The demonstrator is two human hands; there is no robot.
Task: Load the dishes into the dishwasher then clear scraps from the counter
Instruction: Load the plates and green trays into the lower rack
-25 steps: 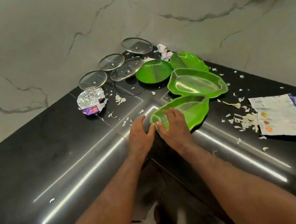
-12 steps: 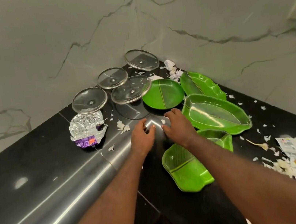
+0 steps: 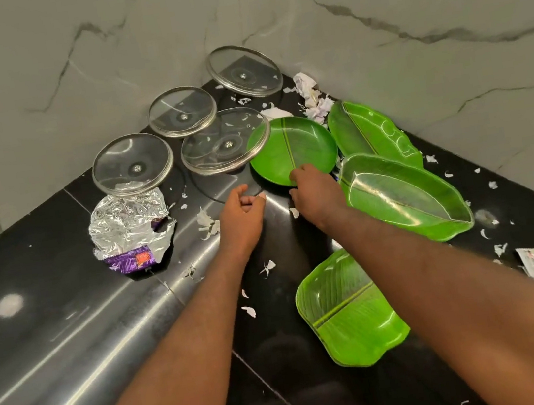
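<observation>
Dish-gathering step: the right hand (image 3: pixel 316 195) curls at the near rim of the round green plate (image 3: pixel 298 145), pinch unclear, with the left hand (image 3: pixel 241 213) empty and loosely curled just beside it, so a firm lift likely comes next.

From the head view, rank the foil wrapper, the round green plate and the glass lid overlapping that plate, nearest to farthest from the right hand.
1. round green plate: just beyond the right hand, at its fingertips.
2. glass lid: to the left, over the plate's left rim.
3. foil wrapper: far left, beyond the left hand.
</observation>
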